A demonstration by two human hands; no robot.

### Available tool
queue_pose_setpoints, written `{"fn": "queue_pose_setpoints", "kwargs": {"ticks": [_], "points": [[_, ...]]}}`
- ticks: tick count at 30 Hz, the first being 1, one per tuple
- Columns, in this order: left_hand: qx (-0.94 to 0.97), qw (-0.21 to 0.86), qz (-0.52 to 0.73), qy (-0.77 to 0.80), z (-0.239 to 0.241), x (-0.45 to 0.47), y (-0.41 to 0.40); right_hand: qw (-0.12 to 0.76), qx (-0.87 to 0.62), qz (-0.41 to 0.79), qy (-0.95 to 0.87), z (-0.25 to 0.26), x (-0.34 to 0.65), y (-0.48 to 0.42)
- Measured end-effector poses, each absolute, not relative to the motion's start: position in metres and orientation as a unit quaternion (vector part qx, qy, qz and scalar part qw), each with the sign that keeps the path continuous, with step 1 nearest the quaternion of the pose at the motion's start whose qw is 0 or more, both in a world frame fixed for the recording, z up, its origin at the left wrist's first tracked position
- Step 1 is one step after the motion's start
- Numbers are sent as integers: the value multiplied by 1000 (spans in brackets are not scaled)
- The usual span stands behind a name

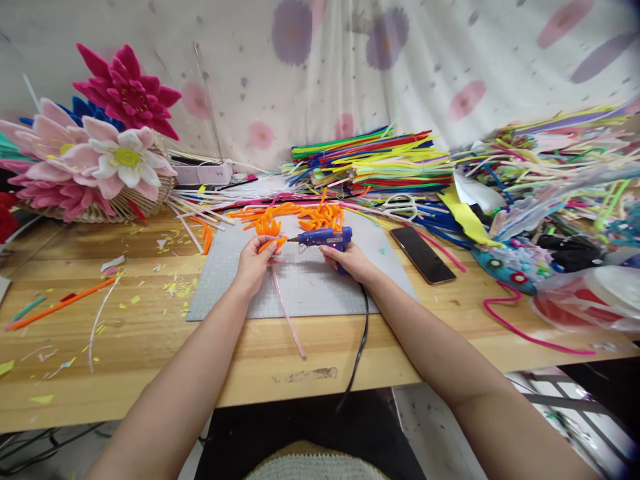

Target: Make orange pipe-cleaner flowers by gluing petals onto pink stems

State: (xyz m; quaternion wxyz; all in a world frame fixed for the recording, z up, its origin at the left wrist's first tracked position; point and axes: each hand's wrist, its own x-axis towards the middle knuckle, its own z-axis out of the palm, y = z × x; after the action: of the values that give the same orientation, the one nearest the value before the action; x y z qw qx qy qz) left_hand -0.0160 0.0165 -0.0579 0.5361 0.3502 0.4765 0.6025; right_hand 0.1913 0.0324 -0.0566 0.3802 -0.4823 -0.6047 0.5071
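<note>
My left hand point(254, 261) pinches an orange pipe-cleaner flower point(269, 230), its petals fanned upward. A thin pinkish stem point(286, 310) runs down from below that hand toward the table's front edge. My right hand point(351, 260) is wrapped round the handle of a blue hot glue gun point(325, 237). The gun points left, and its nozzle meets or nearly meets the orange piece at my left fingertips. Its black cord point(363, 333) drops over the front edge. Just behind the gun, a heap of orange pipe-cleaner petals point(323, 217) lies on the grey cutting mat point(320, 297).
Finished flowers point(125, 157) in a basket stand at the back left. Bundles of coloured pipe cleaners point(395, 160) line the back. White-handled scissors point(400, 207) and a black phone point(423, 255) lie right of the mat. Yellow scraps point(175, 287) litter the left; a wrapped tub point(590, 297) sits far right.
</note>
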Motion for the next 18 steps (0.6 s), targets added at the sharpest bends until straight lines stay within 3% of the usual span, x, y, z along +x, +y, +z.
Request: {"fn": "queue_pose_setpoints", "kwargs": {"ticks": [18], "points": [[338,549,596,478,-61,-17,18,374,-503,489,-607,-52,189,30]]}}
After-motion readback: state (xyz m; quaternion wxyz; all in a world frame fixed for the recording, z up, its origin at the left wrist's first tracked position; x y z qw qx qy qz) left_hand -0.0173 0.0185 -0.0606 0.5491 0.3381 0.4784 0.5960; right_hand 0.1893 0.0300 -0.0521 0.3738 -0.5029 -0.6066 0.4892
